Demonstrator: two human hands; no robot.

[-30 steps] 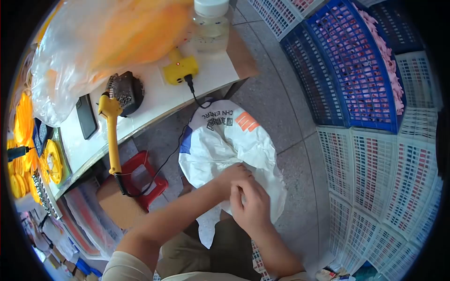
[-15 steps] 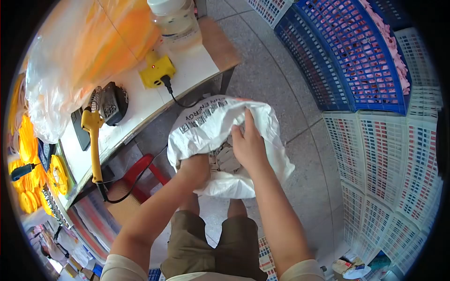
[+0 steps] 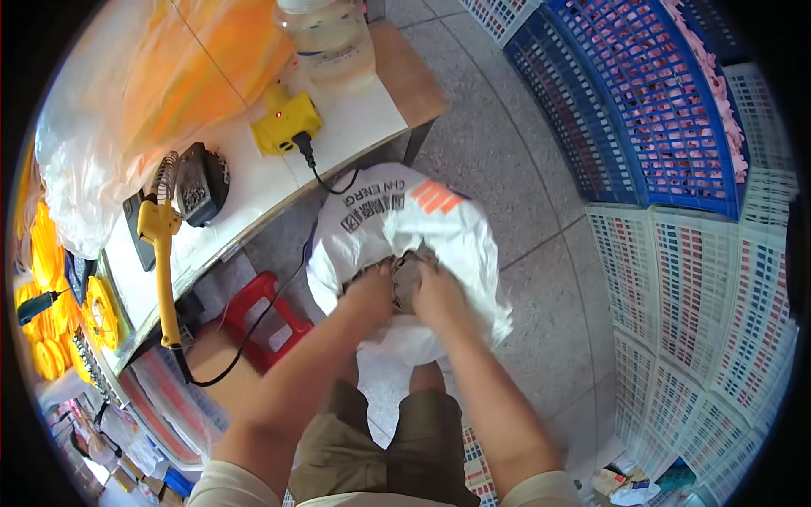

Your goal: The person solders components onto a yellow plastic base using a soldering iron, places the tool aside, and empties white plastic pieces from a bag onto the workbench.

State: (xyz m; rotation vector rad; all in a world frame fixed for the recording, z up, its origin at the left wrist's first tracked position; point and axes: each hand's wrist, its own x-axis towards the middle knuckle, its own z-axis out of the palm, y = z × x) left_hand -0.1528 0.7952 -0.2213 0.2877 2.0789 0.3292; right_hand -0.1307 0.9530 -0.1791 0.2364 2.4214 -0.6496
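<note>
Right hand (image 3: 441, 296) has shifted from the far rim of the white sack (image 3: 452, 241) down into its mouth, next to my left hand (image 3: 370, 290), which is in there too. Printed flap has flopped over, orange stripes in view again. So both hands are now at the grey-brown pieces (image 3: 407, 283) inside, no hand spread along the far rim. Fingers of both hands point down and look bent around or against the pieces; the tips are buried and a bit blurred, so I can't tell if either is gripping. Sack sits in front of my knees, over the tiled floor (image 3: 541, 287), mouth up, pieces showing between my hands. To the left, the tabletop (image 3: 363, 114) carries a yellow socket block (image 3: 287, 122); a red stool (image 3: 293, 319) is below the edge. Blue crate (image 3: 676, 110) and white crates (image 3: 684, 296) off right.
</note>
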